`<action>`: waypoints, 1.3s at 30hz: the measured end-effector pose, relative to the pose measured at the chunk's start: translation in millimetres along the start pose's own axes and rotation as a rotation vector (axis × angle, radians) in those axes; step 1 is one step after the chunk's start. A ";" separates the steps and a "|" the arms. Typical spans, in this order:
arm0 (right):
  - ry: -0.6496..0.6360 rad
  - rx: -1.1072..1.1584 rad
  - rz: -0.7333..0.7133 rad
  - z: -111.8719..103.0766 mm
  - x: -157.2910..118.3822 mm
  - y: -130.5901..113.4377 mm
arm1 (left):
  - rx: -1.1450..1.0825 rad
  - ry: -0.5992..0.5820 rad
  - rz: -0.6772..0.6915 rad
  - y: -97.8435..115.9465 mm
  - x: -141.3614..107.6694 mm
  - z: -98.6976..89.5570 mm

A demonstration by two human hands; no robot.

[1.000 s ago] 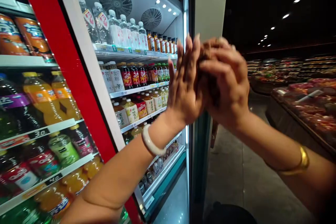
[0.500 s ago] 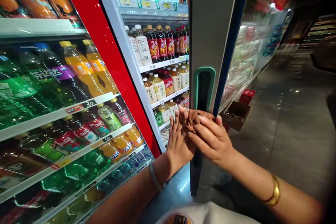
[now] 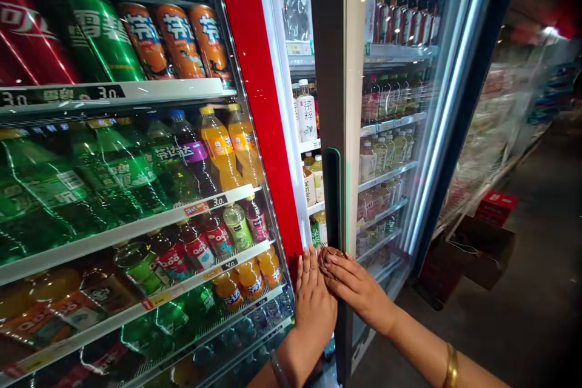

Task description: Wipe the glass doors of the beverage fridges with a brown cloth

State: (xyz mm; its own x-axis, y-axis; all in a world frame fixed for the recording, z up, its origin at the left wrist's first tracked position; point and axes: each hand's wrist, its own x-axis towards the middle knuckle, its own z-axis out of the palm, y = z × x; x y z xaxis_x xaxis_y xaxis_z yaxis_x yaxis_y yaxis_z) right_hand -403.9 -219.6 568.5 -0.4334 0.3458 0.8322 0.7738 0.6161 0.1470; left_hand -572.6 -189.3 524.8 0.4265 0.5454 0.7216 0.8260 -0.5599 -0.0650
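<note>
A glass cooler door stands partly open, seen nearly edge-on, with a recessed dark green handle in its frame. Just below the handle, my right hand presses a crumpled brown cloth against the door's edge, fingers curved over it. Beside it, my left hand has its fingers stretched upward, near the gap between the door and the red cooler frame. Its palm is turned away from me, and I cannot tell what it touches.
At left, a closed drinks cooler holds soda cans and bottles on priced shelves. Bottled teas show through the gap and the door glass. On the floor at right are an open cardboard box and a red box.
The gap between the door and the cooler frame has narrowed as the door swung inward. Both hands and the cloth moved with it, and my view shifted left.
</note>
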 end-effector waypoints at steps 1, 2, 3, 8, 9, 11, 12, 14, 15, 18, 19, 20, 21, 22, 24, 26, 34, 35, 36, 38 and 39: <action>0.022 0.027 0.009 8.2 2.9 4.7 | 0.018 0.013 -0.013 -5.4 1.1 4.9; 0.058 0.044 0.026 15.6 8.1 10.6 | 0.031 0.029 -0.019 -10.1 4.5 9.3; 0.111 0.053 0.057 22.3 15.8 17.6 | 0.039 0.048 -0.014 -14.2 10.6 13.0; 0.376 0.015 0.290 58.2 80.5 63.3 | 0.077 0.047 0.072 -31.5 77.7 19.8; 0.395 0.012 0.300 66.7 92.5 72.0 | 0.098 0.022 0.069 -35.2 92.1 20.3; 0.418 0.011 0.303 83.0 108.7 86.3 | 0.131 -0.014 0.060 -42.4 113.6 22.9; 0.434 0.010 0.306 90.0 112.3 91.3 | 0.142 -0.023 0.060 -45.6 119.8 25.1; 0.459 0.008 0.314 100.1 111.9 96.9 | 0.154 -0.033 0.072 -50.3 123.6 30.9; 0.469 0.008 0.314 103.0 109.2 97.4 | 0.162 -0.035 0.080 -51.7 122.2 34.0; 0.483 0.020 0.310 104.6 100.8 93.8 | 0.201 0.006 0.094 -53.4 113.1 41.1; 0.477 0.030 0.305 103.2 100.7 92.7 | 0.213 0.037 0.095 -53.5 111.5 41.8; 0.471 0.043 0.294 100.9 103.2 92.6 | 0.224 0.074 0.094 -53.8 112.2 41.0; 0.464 0.058 0.275 97.6 109.3 94.1 | 0.233 0.109 0.091 -54.3 116.2 38.1; 0.461 0.075 0.247 92.8 119.6 97.2 | 0.242 0.141 0.084 -55.0 123.9 32.4; 0.481 0.110 0.171 77.9 152.6 107.3 | 0.262 0.184 0.054 -57.3 150.9 10.7; 0.522 0.156 0.097 57.5 196.5 119.4 | 0.290 0.209 0.011 -59.5 188.0 -21.9; 0.631 0.322 0.016 29.2 252.9 129.6 | 0.285 0.199 -0.007 -58.6 227.6 -69.8; 0.605 0.311 -0.033 32.8 250.6 125.7 | 0.281 0.192 -0.021 -61.5 218.5 -66.7; 0.571 0.292 -0.100 35.2 252.2 122.7 | 0.280 0.191 -0.041 -65.6 212.4 -66.2; 0.523 0.245 -0.255 33.1 271.6 122.3 | 0.282 0.194 -0.079 -75.4 216.3 -77.4; 0.523 0.222 -0.319 27.8 288.7 125.4 | 0.286 0.202 -0.092 -79.7 227.3 -89.3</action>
State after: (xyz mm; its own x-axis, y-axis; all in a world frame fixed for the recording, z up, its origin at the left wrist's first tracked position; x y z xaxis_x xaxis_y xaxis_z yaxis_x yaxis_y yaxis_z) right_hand -444.8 -22.9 812.3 -0.3008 -0.2336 0.9247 0.5061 0.7827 0.3623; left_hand -574.4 -76.4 755.6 0.2873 0.4350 0.8534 0.9396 -0.3011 -0.1629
